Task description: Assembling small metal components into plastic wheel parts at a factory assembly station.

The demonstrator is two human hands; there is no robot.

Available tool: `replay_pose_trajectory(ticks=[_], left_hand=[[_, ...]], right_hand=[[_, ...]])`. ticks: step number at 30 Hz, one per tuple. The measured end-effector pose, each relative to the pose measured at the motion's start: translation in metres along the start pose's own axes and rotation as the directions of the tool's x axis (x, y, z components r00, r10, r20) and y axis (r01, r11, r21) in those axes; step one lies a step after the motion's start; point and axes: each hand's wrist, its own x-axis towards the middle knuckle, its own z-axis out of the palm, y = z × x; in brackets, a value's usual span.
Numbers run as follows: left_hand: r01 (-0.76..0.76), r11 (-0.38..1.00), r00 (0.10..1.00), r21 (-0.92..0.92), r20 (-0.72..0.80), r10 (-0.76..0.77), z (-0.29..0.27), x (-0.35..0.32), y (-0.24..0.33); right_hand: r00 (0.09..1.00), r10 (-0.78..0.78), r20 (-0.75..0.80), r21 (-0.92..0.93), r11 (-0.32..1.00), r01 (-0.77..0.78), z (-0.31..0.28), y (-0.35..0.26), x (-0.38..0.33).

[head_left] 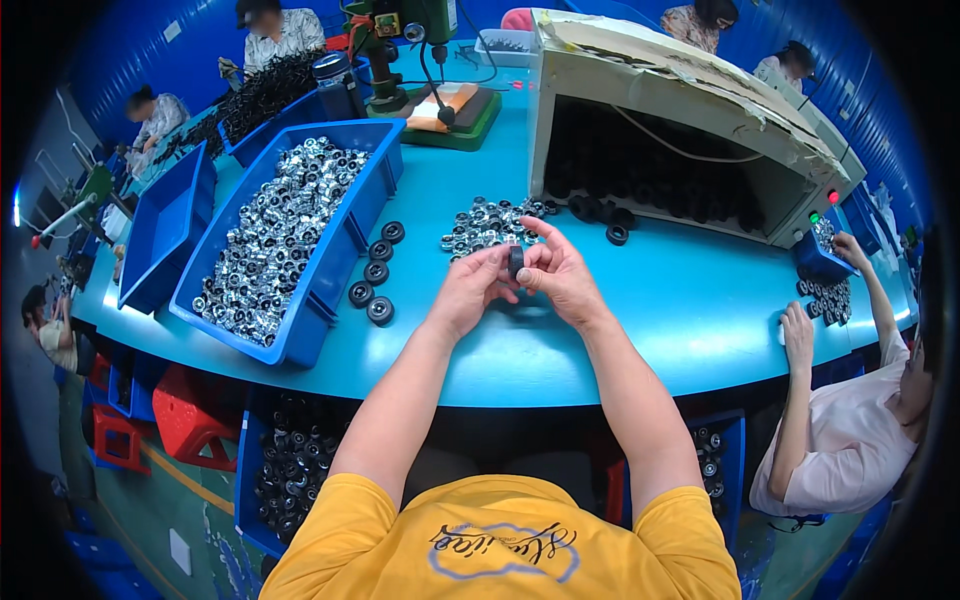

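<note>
A small black wheel [516, 262] stands on edge between my two hands, above the table's middle. My right hand [566, 280] grips it between thumb and fingers, with its index finger raised. On the other side, my left hand [468, 290] has its fingers curled close against the wheel; what they pinch, if anything, is hidden. Just beyond my hands lies a loose pile of shiny metal hubs [480, 222]. Several black wheels [376, 272] lie in a cluster to the left of my left hand.
A long blue bin [345, 240] of shiny hubs stands at left, beside another blue bin [165, 230]. An open-fronted metal box [538, 150] holding black wheels fills the back right. Behind is a green press [440, 125]. A co-worker [840, 430] handles parts at right.
</note>
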Motion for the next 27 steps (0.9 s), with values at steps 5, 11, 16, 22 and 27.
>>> replay_pose_trajectory(ticks=[5,11,16,22,27], left_hand=[[-0.015,1.0,1.0,-0.009,0.019,0.015,-0.022,0.005,-0.008],[-0.12,0.992,0.987,-0.032,-0.113,0.116,-0.015,0.007,-0.008],[-0.13,0.991,0.987,0.022,-0.096,0.132,-0.011,0.005,-0.011],[-0.108,0.985,0.991,0.137,-0.07,0.118,-0.01,0.004,-0.011],[-0.076,0.945,0.995,0.318,-0.038,0.093,-0.016,0.004,-0.011]], right_hand=[[0.996,-0.045,-0.081,-0.082,0.996,0.039,0.002,-0.003,0.001],[0.868,-0.492,0.069,-0.736,0.562,0.378,0.011,0.001,-0.003],[0.884,-0.467,0.024,-0.844,0.464,0.268,0.016,0.008,-0.004],[0.94,-0.33,-0.083,-0.728,0.664,0.169,0.008,0.014,-0.003],[0.961,-0.241,-0.136,-0.618,0.778,0.108,0.007,0.014,-0.004]])
